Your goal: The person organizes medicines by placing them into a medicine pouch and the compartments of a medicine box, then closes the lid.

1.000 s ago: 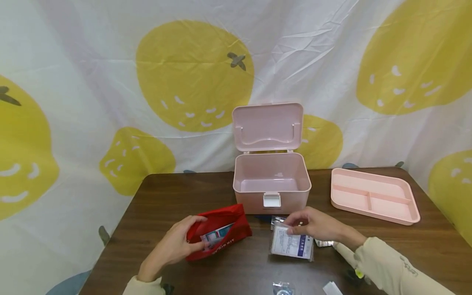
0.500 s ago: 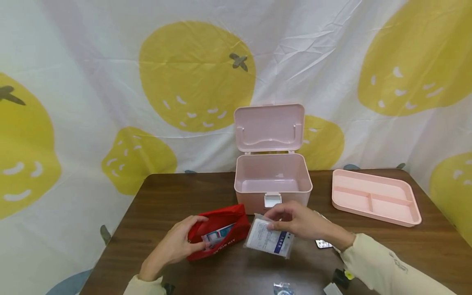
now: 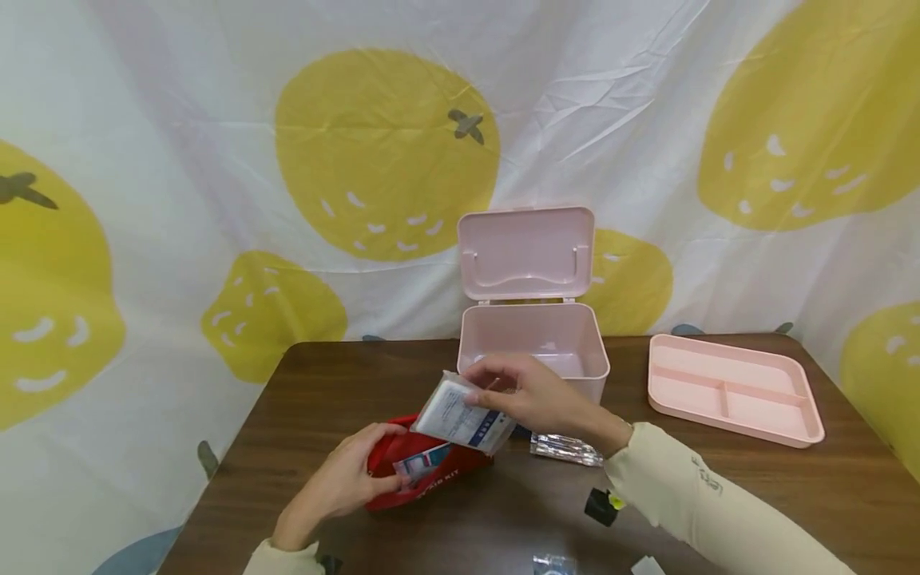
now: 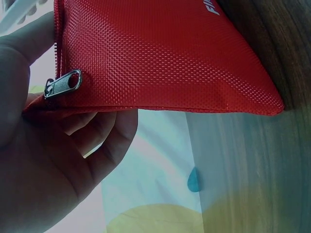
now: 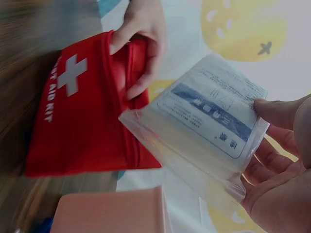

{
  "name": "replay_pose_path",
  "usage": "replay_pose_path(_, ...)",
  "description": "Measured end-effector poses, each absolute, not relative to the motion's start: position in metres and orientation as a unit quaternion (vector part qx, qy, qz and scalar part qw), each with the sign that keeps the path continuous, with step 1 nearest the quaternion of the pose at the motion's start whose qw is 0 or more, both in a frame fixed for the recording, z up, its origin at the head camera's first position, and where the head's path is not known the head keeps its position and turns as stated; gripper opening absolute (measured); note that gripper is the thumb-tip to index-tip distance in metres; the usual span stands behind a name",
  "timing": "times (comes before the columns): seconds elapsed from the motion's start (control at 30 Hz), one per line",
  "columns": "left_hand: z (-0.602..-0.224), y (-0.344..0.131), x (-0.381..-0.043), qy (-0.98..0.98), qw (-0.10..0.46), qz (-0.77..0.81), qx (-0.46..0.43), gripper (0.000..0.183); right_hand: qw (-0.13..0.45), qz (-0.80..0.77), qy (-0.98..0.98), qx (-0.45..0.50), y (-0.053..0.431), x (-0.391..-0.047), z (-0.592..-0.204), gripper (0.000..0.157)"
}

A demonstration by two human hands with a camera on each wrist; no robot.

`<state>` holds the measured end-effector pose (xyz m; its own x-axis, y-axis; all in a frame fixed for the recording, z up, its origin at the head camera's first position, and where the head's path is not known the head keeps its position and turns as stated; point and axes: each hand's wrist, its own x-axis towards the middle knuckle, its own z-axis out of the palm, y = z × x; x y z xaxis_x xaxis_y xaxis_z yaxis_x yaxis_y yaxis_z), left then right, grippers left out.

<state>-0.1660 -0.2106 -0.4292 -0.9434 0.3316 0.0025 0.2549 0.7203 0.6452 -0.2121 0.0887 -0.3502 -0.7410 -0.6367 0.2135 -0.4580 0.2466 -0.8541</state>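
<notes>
My left hand (image 3: 348,479) grips the red first aid pouch (image 3: 465,463) by its edge, and the pouch's mouth stands apart. Inside lies a packet with teal and red print (image 3: 424,461). In the left wrist view, a metal zipper pull (image 4: 63,86) hangs at the pouch's corner near my palm. Between thumb and fingers, my right hand (image 3: 528,395) pinches a white packet in a clear wrapper (image 3: 456,411), printed with a blue band. This packet is tilted over the pouch opening; the right wrist view shows its corner close to the zipped edge, contact unclear.
Behind the hands stands a pink box (image 3: 593,390) with its lid (image 3: 528,255) raised. A pink divided tray (image 3: 726,379) lies at the back right. Silver foil strips (image 3: 566,450), a black and yellow item (image 3: 600,507) and a clear packet (image 3: 553,565) lie on the table.
My right hand has carried the wrapped white packet leftward and up, from the table in front of the box to over the pouch. My left hand stays on the pouch.
</notes>
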Motion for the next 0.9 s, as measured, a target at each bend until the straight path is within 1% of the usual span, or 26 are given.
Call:
replay_pose_path(0.13, -0.431, -0.211, -0.165, 0.924, 0.048, 0.338, 0.172, 0.061, 0.104, -0.529, 0.766, -0.349, 0.071, -0.215, -0.346, 0.023)
replay_pose_path(0.23, -0.431, -0.211, -0.165, 0.922, 0.041, 0.34, 0.183, 0.062, 0.098, -0.533, 0.76, -0.358, 0.061, -0.216, -0.344, 0.024)
replay_pose_path(0.33, -0.432, -0.211, -0.165, 0.916, 0.046, 0.352, 0.185, 0.065, 0.079, -0.529, 0.757, -0.375, 0.05, -0.217, -0.345, 0.024)
replay_pose_path(0.43, -0.431, -0.212, -0.165, 0.914, 0.049, 0.359, 0.183, 0.068, 0.044, -0.526, 0.748, -0.402, 0.04, -0.216, -0.346, 0.023)
replay_pose_path(0.53, -0.432, -0.212, -0.165, 0.916, 0.039, 0.353, 0.186, 0.069, 0.018, -0.526, 0.737, -0.424, 0.031, -0.215, -0.35, 0.022)
replay_pose_path(0.63, -0.434, -0.212, -0.166, 0.915, 0.024, 0.351, 0.198, 0.07, 0.01, -0.517, 0.731, -0.445, 0.026, -0.214, -0.357, 0.021)
replay_pose_path(0.7, -0.435, -0.212, -0.166, 0.911, 0.015, 0.355, 0.21, 0.069, 0.007, -0.502, 0.732, -0.46, 0.024, -0.215, -0.364, 0.02)
replay_pose_path(0.9, -0.436, -0.214, -0.166, 0.913, 0.0, 0.341, 0.224, 0.055, -0.016, -0.424, 0.76, -0.492, 0.023, -0.218, -0.377, 0.02)
